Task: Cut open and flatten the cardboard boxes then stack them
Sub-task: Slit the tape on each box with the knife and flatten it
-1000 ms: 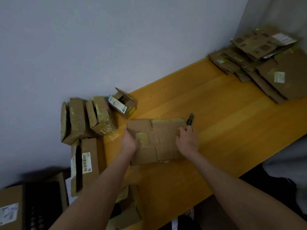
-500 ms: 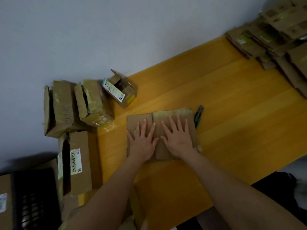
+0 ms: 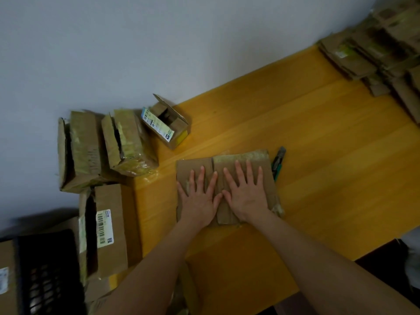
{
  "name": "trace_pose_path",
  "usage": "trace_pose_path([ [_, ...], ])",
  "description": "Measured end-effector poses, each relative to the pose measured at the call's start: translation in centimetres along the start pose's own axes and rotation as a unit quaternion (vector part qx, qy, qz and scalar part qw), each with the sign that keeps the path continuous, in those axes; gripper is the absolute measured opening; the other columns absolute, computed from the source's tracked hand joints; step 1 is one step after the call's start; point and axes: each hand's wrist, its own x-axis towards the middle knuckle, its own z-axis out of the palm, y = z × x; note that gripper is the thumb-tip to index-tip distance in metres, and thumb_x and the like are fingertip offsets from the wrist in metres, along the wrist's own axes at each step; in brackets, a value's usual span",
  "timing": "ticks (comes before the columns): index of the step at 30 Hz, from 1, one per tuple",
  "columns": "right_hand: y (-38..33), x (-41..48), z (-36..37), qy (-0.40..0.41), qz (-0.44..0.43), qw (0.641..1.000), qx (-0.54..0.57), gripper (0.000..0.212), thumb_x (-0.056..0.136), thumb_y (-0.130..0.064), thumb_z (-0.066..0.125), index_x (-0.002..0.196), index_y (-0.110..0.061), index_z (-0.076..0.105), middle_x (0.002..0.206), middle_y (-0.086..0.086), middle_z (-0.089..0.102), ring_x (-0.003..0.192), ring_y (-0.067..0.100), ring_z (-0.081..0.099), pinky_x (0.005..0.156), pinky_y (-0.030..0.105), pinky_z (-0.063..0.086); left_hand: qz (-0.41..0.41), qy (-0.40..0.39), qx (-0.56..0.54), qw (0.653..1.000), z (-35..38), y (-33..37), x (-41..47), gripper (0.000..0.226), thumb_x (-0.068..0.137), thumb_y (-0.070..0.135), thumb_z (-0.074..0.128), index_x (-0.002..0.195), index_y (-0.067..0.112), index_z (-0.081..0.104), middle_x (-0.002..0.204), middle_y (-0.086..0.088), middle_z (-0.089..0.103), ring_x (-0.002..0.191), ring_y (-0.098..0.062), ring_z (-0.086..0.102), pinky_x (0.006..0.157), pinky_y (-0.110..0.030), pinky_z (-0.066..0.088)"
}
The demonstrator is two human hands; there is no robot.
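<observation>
A yellow wooden table [image 3: 318,178] meets a pale grey wall [image 3: 159,53], with boxes [image 3: 127,142] crowded at the left and a stack of flattened cardboard [image 3: 363,53] far right. Mid-table, the flattened box [image 3: 250,156] lies under both palms: the left hand [image 3: 200,198] and right hand [image 3: 246,192] press it, fingers straight and spread (a cutter [image 3: 279,161] lies just right of it).

a black crate [image 3: 45,276] sits left of the yellow table [image 3: 318,178].
</observation>
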Motion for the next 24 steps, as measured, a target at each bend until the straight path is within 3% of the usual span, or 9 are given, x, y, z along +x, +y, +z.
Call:
trace_pose_path([
  [3,0.2,-0.1,-0.9,-0.028,-0.007,1.0,0.005,0.064,0.098,-0.058,0.012,0.149,-0.033,-0.018,0.157,0.006,-0.026,0.142,0.034,-0.026,0.114,0.058,-0.014,0.012,-0.028,-0.001,1.0,-0.9,-0.2,0.1,0.064,0.098,0.059,0.017,0.15,0.039,-0.015,0.158,-0.002,-0.025,0.146,-0.029,-0.021,0.112,-0.064,-0.007],
  [6,0.9,-0.9,-2.8,-0.015,-0.011,0.999,0.044,0.065,0.1,-0.045,0.034,0.154,-0.03,0.002,0.161,0.009,-0.011,0.147,0.032,-0.013,0.118,0.052,-0.005,0.015,-0.008,-0.031,0.999,-2.6,-1.2,-0.5,0.067,0.099,0.05,0.037,0.155,0.033,0.002,0.162,-0.005,-0.011,0.149,-0.029,-0.004,0.118,-0.058,0.004],
  [8,1.7,-2.1,-4.0,0.041,0.061,0.993,0.095,0.067,0.099,-0.033,0.046,0.153,-0.023,0.009,0.16,0.012,-0.002,0.148,0.031,-0.001,0.12,0.048,0.008,-0.034,0.053,-0.087,0.994,-3.7,-2.2,-1.1,0.072,0.097,0.037,0.05,0.155,0.024,0.009,0.161,-0.009,-0.001,0.147,-0.032,0.01,0.119,-0.051,0.016],
  [10,2.8,-3.5,-4.4,0.066,0.176,0.969,0.161,0.075,0.095,-0.037,0.053,0.153,-0.02,0.007,0.16,0.012,0.005,0.146,0.032,0.009,0.117,0.046,0.021,-0.111,0.069,-0.178,0.975,-4.0,-3.0,-1.6,0.077,0.094,0.028,0.057,0.155,0.02,0.011,0.16,-0.01,0.003,0.144,-0.034,0.021,0.116,-0.048,0.028],
  [14,3.6,-5.7,-4.4,-0.013,0.289,0.936,0.202,0.096,0.084,-0.063,0.057,0.152,-0.014,0.01,0.149,0.013,0.035,0.137,0.034,0.031,0.104,0.046,0.033,-0.199,0.01,-0.314,0.928,-4.0,-3.3,-2.0,0.068,0.095,0.027,0.056,0.151,0.018,0.02,0.153,-0.016,0.019,0.134,-0.037,0.037,0.11,-0.049,0.037],
  [17,3.3,-6.3,-4.8,-0.008,0.306,0.92,0.245,0.071,0.086,-0.059,0.058,0.137,-0.013,0.042,0.128,0.009,0.055,0.12,0.029,0.05,0.093,0.04,0.044,-0.2,0.0,-0.336,0.921,-4.1,-2.3,-1.8,0.063,0.094,0.03,0.057,0.148,0.022,0.025,0.149,-0.017,0.026,0.132,-0.038,0.039,0.108,-0.048,0.038],
  [19,3.4,-6.3,-5.4,0.025,0.299,0.872,0.387,0.057,0.094,-0.046,0.054,0.138,-0.012,0.045,0.133,0.008,0.054,0.118,0.028,0.053,0.09,0.036,0.047,-0.214,-0.003,-0.363,0.907,-4.5,-1.9,-1.5,0.064,0.094,0.032,0.057,0.149,0.018,0.026,0.149,-0.018,0.028,0.132,-0.038,0.038,0.108,-0.047,0.038],
  [21,4.1,-6.5,-6.5,0.051,0.288,0.808,0.511,0.053,0.098,-0.035,0.052,0.144,-0.011,0.039,0.145,0.007,0.045,0.127,0.029,0.047,0.099,0.041,0.044,-0.233,0.007,-0.388,0.892,-5.3,-1.6,-1.2,0.062,0.095,0.034,0.055,0.148,0.014,0.029,0.148,-0.019,0.033,0.132,-0.037,0.037,0.108,-0.047,0.037],
  [24,6.2,-6.8,-8.5,0.086,0.262,0.77,0.575,0.049,0.099,-0.028,0.051,0.143,-0.01,0.041,0.144,0.008,0.045,0.127,0.029,0.047,0.102,0.043,0.042,-0.249,0.038,-0.411,0.876,-7.5,-0.2,-0.8,0.064,0.098,0.034,0.05,0.15,0.008,0.022,0.149,-0.021,0.031,0.134,-0.038,0.036,0.11,-0.046,0.032],
])
